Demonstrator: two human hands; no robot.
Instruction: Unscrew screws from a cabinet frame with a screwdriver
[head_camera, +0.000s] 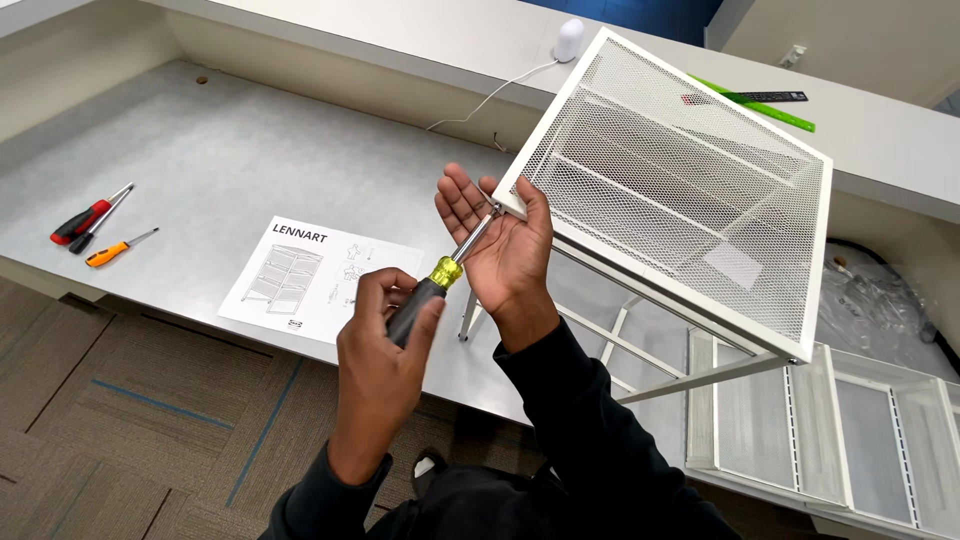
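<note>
I am driving a screw at the near corner of the white mesh cabinet (680, 190), which is lying tipped on the grey table (200, 160) at about two o'clock from my hands. My left hand (385, 335) is wrapped tight around the dark grip of the screwdriver (440, 275), fingers curled closed on it, with the yellow collar and the metal shaft pointing up toward one o'clock into the corner. My right hand (505, 240) is spread open, palm toward me, cupping behind the shaft and bracing against the frame corner; I cannot tell whether the tip is seated in a screw head, because my fingers are hiding it. I judge this to be the fastening step at this corner, and the next move calls for keeping the shaft straight in line with the screw while turning, with the open hand steadying the frame. The instruction sheet (320, 280) is lying flat at nine o'clock, and three spare screwdrivers (95, 225) are resting farther left. A green ruler (765, 105) is sitting on the ledge at one o'clock.
</note>
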